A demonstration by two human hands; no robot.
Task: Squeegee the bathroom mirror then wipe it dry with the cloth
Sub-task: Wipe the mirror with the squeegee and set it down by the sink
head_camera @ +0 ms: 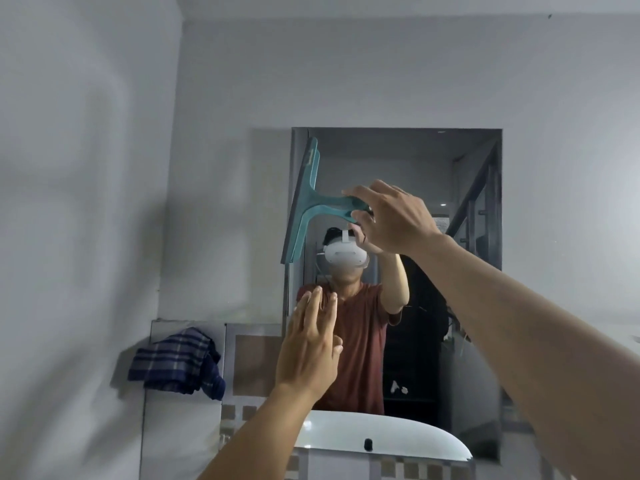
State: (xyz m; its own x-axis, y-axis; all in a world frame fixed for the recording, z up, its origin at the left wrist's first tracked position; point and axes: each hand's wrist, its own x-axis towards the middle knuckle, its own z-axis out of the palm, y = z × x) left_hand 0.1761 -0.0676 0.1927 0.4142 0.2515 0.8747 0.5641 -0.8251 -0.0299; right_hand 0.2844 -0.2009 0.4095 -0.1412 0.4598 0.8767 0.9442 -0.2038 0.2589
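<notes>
Up at mirror [415,161] top-left corner: right hand [394,216] clamped on squeegee [304,202] handle, fingers [360,192] wrapped over handle end, thumb underneath
Squeegee teal, T-shaped; handle running out leftward from right hand, blade at far left of it
Blade near-vertical, tilted slightly, top end leaning right; lying along mirror's left edge, upper tip just below top-left corner, lower end roughly level with headset seen in reflection
Blade contact with glass: appears pressed on, cannot confirm from this angle
Right forearm entering from lower right, stretched up and across mirror front

Below and left of right hand: left hand [311,348] raised, empty, fingers straight and close together, thumb out to right side, back of hand toward camera
Left hand in front of mirror's lower-left part; touching glass or not, cannot tell
Left forearm coming up from bottom centre

Left of left hand, well apart: cloth [180,362], blue plaid, bunched and draped over ledge [162,322] on tiled wall, one fold hanging down
Cloth untouched by either hand

Below left hand: sink [398,434], white, curved rim under mirror's lower edge, small dark fitting near middle of rim

Mirror rectangular, set in grey wall [86,168]; reflection of person in red-brown shirt, arm lifted
</notes>
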